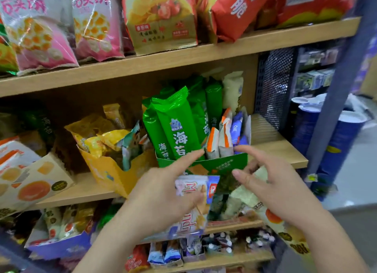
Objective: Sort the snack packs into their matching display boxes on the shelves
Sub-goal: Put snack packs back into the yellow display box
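Observation:
My left hand (161, 193) grips a white and blue snack pack (193, 193) against its palm, with the index finger stretched toward the green display box (224, 164) on the middle shelf. That box holds tall green seaweed packs (177, 126), orange-and-white packs (213, 144) and blue packs (236, 126). My right hand (275, 185) hovers at the box's front right corner with fingers spread and bent. Its index fingertip is next to the blue packs, and nothing is plainly held. A pale pack (262, 171) shows behind its fingers.
A yellow display box (106, 168) of mixed packs stands left of the green one, and a white box with orange prints (32, 183) is further left. Pink and red bags fill the upper shelf (183, 58). A purple box (61, 246) sits on a lower shelf. Black mesh panel (275, 85) and blue tubs (338, 142) are at right.

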A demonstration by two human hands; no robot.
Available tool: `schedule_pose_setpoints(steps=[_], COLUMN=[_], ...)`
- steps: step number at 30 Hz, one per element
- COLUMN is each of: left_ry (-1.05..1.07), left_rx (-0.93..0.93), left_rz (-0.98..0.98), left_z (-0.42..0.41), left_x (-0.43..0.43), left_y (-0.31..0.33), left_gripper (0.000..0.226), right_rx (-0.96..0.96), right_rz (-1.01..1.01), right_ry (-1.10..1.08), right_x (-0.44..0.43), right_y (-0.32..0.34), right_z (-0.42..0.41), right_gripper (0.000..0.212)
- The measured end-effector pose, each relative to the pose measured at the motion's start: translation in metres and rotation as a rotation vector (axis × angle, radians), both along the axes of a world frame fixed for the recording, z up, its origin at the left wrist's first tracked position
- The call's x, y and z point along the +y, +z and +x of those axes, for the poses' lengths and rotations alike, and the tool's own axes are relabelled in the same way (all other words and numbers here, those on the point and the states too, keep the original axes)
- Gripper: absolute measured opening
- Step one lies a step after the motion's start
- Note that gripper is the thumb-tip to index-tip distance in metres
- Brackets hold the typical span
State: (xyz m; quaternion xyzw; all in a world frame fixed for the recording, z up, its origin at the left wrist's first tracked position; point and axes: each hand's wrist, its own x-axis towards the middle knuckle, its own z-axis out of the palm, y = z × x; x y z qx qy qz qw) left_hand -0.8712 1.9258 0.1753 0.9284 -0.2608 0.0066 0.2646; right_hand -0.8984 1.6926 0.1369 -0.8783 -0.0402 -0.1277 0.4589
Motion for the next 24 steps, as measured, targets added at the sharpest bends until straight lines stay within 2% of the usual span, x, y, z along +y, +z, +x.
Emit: schedule_pose_setpoints(steps=[2,4,7,10,13,15,17,19,20,22,24], left_ry=[0.046,0.103,0.180,0.258,0.306,0.335,0.332,0.293,0.274,0.266,0.282], left_rx=[-0.098,-0.144,-0.121,-0.063,-0.077,-0.035,0.045,0.117,0.151,0.171,0.117], left_rz=[0.159,0.167,0.170,0.091,0.029,-0.223,-0.670,-0.966,-1.040,-1.098,-1.112], left_z=[0.005,0.012,0.018,0.022,0.024,0.019,0.010,0.001,-0.003,-0.007,-0.007], left_x=[-0.010,-0.006,0.018,0.037,0.049,0.054,0.054,0.042,0.033,0.012,-0.001], left_y=[-0.006,-0.009,-0.006,0.001,0.007,0.010,0.013,0.013,0.011,0.006,0.002], left_gripper=[0.076,0.067,0.063,0.063,0.052,0.038,0.023,0.032,0.031,0.014,0.011], right_rx=[-0.029,-0.074,-0.071,-0.028,0.026,0.036,0.051,0.080,0.101,0.133,0.148], right_rz=[-0.070,-0.013,0.078,0.126,0.310,0.417,0.485,0.497,0.505,0.557,0.639], right_ry=[-0.035,-0.033,0.063,0.179,0.259,0.291,0.320,0.373,0.408,0.448,0.482], right_x=[0.001,0.006,0.027,0.056,0.063,0.054,0.042,0.035,0.035,0.038,0.042], right_y=[-0.002,-0.003,-0.004,-0.008,-0.006,-0.003,0.001,0.001,0.001,0.003,0.007], right_z=[0.006,0.009,0.010,0.013,0.017,0.017,0.015,0.015,0.015,0.015,0.013], right_gripper=[0.029,0.020,0.026,0.035,0.036,0.031,0.027,0.035,0.046,0.062,0.059])
